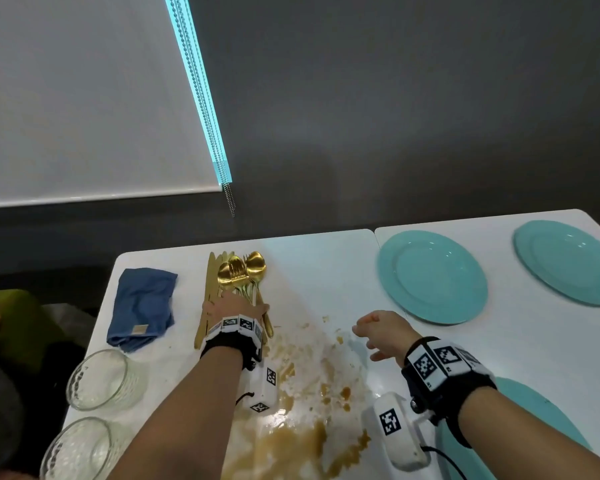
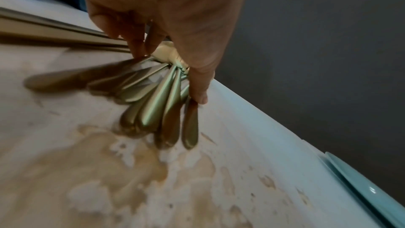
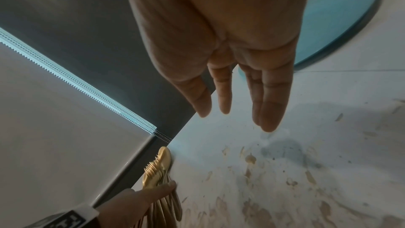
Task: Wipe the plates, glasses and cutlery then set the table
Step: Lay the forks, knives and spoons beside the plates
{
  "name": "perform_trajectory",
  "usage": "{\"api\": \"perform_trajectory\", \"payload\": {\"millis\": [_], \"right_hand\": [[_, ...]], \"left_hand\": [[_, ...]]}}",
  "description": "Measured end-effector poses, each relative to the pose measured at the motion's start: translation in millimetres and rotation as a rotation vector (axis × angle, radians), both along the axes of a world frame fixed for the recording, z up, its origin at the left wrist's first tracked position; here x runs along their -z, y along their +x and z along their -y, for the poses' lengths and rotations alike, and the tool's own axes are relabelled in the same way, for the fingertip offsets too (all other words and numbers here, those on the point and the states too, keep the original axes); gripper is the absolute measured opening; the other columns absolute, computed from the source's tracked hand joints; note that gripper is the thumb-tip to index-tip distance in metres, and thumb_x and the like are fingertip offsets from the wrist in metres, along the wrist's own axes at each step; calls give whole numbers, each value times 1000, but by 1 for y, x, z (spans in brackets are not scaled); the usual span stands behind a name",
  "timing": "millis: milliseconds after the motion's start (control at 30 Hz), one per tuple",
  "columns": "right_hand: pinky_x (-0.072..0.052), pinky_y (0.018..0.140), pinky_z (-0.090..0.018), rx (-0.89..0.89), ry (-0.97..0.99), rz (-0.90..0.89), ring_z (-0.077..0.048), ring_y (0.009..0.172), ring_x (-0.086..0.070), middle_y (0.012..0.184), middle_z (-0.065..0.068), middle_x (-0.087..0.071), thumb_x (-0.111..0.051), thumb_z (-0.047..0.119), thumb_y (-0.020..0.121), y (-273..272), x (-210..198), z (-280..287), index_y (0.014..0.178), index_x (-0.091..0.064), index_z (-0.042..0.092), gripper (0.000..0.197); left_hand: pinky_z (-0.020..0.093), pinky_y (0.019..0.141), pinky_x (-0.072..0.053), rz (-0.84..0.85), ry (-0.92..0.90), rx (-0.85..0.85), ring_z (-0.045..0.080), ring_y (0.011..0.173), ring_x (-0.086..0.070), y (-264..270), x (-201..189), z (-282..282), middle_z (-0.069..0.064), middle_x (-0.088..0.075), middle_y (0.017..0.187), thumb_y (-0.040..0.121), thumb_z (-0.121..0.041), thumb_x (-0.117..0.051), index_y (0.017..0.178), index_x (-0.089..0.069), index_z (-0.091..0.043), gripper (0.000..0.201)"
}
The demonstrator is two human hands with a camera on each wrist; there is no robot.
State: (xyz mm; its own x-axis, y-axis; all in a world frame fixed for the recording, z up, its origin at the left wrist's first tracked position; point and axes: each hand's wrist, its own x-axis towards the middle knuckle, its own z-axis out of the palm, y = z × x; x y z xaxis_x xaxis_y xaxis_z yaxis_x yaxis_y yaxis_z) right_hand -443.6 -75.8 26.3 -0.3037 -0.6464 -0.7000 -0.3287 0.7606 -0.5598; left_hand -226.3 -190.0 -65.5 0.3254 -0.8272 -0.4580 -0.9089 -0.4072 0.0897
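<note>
A bunch of gold cutlery [image 1: 243, 271], spoons and forks, lies near the far edge of the white table [image 1: 319, 258]. My left hand [image 1: 238, 301] grips the bunch at its handles [image 2: 153, 107], thumb on one side and fingers on the other. Gold knives [image 1: 208, 289] lie just left of the bunch. My right hand [image 1: 378, 334] hovers above the table with straight fingers [image 3: 269, 110], holding nothing. Two teal plates [image 1: 432, 277] [image 1: 568, 261] sit at the far right. A third teal plate [image 1: 534, 410] lies partly under my right forearm.
A folded blue cloth [image 1: 141, 306] lies left of the cutlery. Two clear glasses [image 1: 101, 379] [image 1: 77, 452] stand at the near left. A brown spill [image 1: 309, 393] is smeared across the middle of the table. A dark wall rises behind the table's far edge.
</note>
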Motion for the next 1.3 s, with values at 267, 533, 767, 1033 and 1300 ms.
{"api": "perform_trajectory", "payload": {"millis": [267, 533, 767, 1033, 1300], "right_hand": [[-55, 81, -33, -25, 18, 12, -24, 107, -57, 119, -6, -57, -56, 21, 91, 5, 7, 3, 117, -57, 9, 28], [-55, 79, -31, -40, 30, 19, -23, 103, -58, 117, -5, -58, -56, 21, 92, -1, 12, -1, 113, -58, 10, 24], [-55, 76, -30, 2, 45, 13, -22, 99, -58, 109, -5, -57, -54, 20, 92, -16, 14, -11, 99, -58, 14, 10], [-55, 76, -31, 23, 56, 19, -20, 94, -58, 105, -6, -58, -51, 17, 93, -32, 17, -19, 101, -58, 14, 11], [-51, 65, -26, -58, 28, 88, -19, 82, -60, 92, -4, -59, -50, 17, 94, -30, 5, -20, 109, -58, 11, 18]], "left_hand": [[39, 97, -45, -220, -24, -121, 30, 105, -60, -20, -16, -5, 12, -61, 109, 82, -25, -65, 111, -54, 1, 41], [37, 91, -46, -236, -26, 41, 33, 114, -57, -22, -12, 0, 17, -60, 122, 91, -17, -55, 120, -60, -2, 33], [30, 80, -48, -14, 17, 365, 26, 104, -60, -29, -12, -4, 9, -61, 110, 88, -12, -46, 102, -62, -10, 21], [35, 96, -45, -82, -42, 183, 32, 118, -52, -46, -11, -6, 21, -48, 129, 98, -7, -38, 128, -46, 5, 33], [22, 44, -43, -884, 63, -167, 17, 53, -47, -82, -28, -30, 12, -55, 80, 97, -5, -38, 95, -47, 0, 10]]}}
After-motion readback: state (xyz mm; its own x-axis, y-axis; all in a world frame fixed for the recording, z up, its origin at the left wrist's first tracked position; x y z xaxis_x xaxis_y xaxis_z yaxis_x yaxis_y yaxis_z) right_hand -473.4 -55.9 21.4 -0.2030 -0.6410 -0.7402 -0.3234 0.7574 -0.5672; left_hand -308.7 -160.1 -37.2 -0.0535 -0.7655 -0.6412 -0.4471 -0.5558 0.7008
